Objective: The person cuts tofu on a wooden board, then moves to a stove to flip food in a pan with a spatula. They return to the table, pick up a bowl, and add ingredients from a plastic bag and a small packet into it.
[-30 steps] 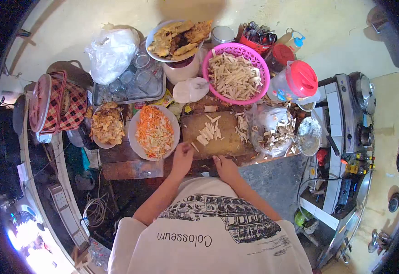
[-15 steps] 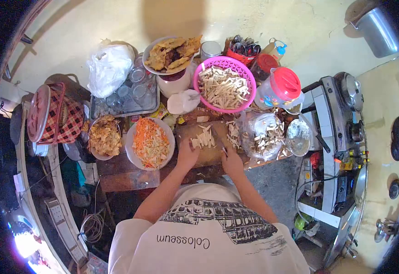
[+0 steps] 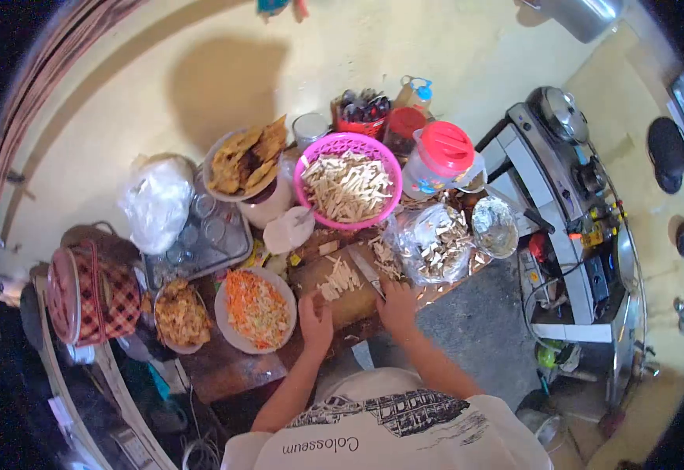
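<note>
A wooden cutting board [image 3: 353, 301] lies near the table's front edge with a small heap of pale cut strips [image 3: 339, 279] on it. My left hand [image 3: 315, 316] rests at the board's near left corner, fingers curled close to the strips. My right hand [image 3: 397, 305] grips a knife [image 3: 366, 270] whose blade points away across the board, to the right of the strips. A pink basket [image 3: 350, 186] full of the same pale strips stands behind the board.
A plate of shredded orange and white vegetables [image 3: 255, 308] and a bowl of fried food [image 3: 180, 314] sit left of the board. A clear bag of scraps [image 3: 433, 247], a red-lidded jug [image 3: 441, 157], a tray of glasses [image 3: 201, 237] and a stove [image 3: 569, 164] surround it.
The view has swung, shifting the table down and left. My left hand drew back from the strips to the board's corner. The knife blade now lies in plain view across the board.
</note>
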A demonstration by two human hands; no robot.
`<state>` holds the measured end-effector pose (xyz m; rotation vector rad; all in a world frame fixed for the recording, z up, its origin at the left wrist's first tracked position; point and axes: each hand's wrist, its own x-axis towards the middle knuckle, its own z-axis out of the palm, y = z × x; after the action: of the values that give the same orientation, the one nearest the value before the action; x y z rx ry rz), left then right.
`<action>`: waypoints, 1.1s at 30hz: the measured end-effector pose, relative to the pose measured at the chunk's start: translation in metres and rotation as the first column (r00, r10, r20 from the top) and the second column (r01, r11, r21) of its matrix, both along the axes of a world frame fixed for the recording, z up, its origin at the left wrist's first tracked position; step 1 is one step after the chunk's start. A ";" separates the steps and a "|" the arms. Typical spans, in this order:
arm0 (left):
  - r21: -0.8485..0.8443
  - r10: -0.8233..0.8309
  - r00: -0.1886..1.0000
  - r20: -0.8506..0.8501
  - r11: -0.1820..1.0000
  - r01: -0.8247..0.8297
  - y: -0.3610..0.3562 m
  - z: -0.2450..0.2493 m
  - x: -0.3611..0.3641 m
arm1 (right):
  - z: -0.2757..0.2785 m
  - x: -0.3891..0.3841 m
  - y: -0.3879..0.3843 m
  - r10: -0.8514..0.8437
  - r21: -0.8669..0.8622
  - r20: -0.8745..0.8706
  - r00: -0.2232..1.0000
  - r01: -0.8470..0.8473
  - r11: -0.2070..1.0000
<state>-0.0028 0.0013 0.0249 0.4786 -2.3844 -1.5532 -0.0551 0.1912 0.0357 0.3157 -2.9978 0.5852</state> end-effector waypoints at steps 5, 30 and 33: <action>-0.064 0.038 0.999 0.004 0.997 -0.038 0.008 0.007 0.026 | 0.015 0.010 0.030 -0.011 -0.077 -0.186 0.982 -0.003 0.997; -0.105 -0.979 -0.081 0.189 -0.102 0.989 0.643 -0.031 0.028 | -0.127 0.438 0.540 -0.625 0.462 0.662 -0.413 0.882 -0.092; -0.194 -0.865 -0.205 0.459 -0.323 0.926 0.696 -0.090 0.005 | -0.175 0.452 0.559 -0.566 0.480 0.737 -0.371 0.876 0.051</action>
<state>0.0017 0.6975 -0.0649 -2.2120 -3.0549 -0.7908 0.3972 0.7499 -0.1394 -2.7676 -2.3056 1.1287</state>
